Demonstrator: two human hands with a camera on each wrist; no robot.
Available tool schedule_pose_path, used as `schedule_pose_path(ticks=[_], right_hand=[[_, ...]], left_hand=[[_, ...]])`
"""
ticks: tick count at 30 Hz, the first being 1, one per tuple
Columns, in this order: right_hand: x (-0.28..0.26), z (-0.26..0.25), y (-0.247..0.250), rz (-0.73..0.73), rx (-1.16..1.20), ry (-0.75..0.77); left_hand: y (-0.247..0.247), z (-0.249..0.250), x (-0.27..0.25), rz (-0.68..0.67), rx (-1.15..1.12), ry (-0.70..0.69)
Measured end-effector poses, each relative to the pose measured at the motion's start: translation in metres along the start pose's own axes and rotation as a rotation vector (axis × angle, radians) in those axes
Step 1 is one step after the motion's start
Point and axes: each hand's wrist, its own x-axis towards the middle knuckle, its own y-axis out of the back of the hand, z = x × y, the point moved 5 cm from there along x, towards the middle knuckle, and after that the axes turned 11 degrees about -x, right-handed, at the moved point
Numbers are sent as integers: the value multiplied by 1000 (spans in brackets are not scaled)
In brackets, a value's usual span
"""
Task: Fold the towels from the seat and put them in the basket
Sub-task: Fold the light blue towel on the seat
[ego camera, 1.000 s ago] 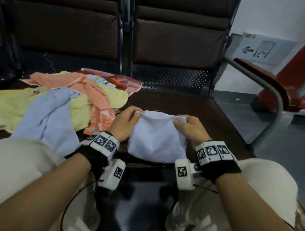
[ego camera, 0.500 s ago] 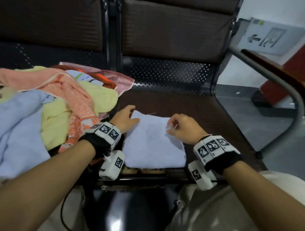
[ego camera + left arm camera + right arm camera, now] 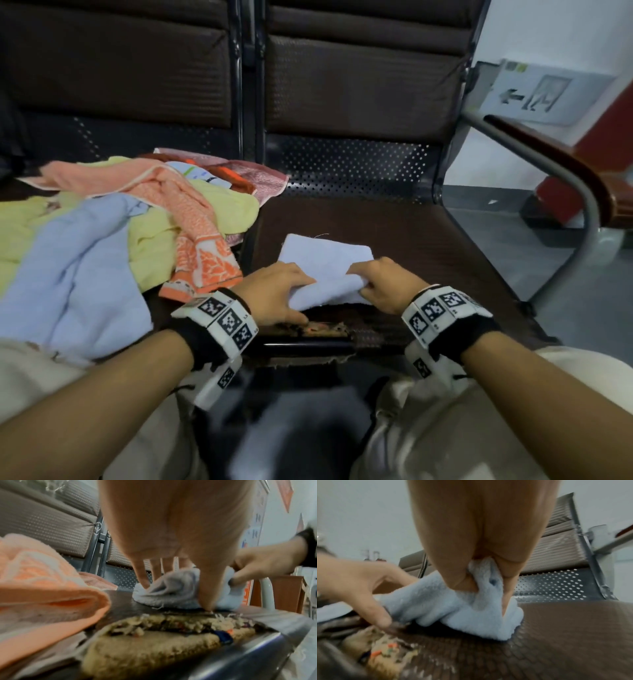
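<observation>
The seat (image 3: 394, 233) is viewed from above and in front by the head camera, aimed forward and down. From just over the seat's worn front edge, the left hand (image 3: 171, 527) is followed very closely by the left wrist camera, aimed toward the backrest (image 3: 42, 520). The right hand (image 3: 479, 534) is tracked likewise from the seat's right side. The pale blue towel (image 3: 325, 260) and both hands are shared by all three views.

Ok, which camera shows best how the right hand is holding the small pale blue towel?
The right wrist view: the right hand pinches a bunched fold of the small pale blue towel. The head view shows only the knuckles over the towel; the left wrist view shows it partly, behind the left hand.
</observation>
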Motion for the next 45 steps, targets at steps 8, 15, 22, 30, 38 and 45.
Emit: schedule_pose_path(ticks=[8, 15, 22, 30, 38, 45], right_hand=[[-26, 8, -1, -16, 107, 1], [-1, 39, 4, -39, 365, -130], [39, 65, -10, -31, 538, -303], [54, 82, -28, -185, 159, -460], [35, 68, -33, -212, 495, -415], [4, 19, 21, 169, 742, -152]], left_hand=[[15, 3, -17, 147, -184, 69], [31, -6, 8, 73, -234, 198], [30, -41, 42, 22, -269, 273], [25, -56, 61, 38, -266, 312], [9, -26, 52, -238, 117, 361], [25, 29, 50, -41, -408, -19]])
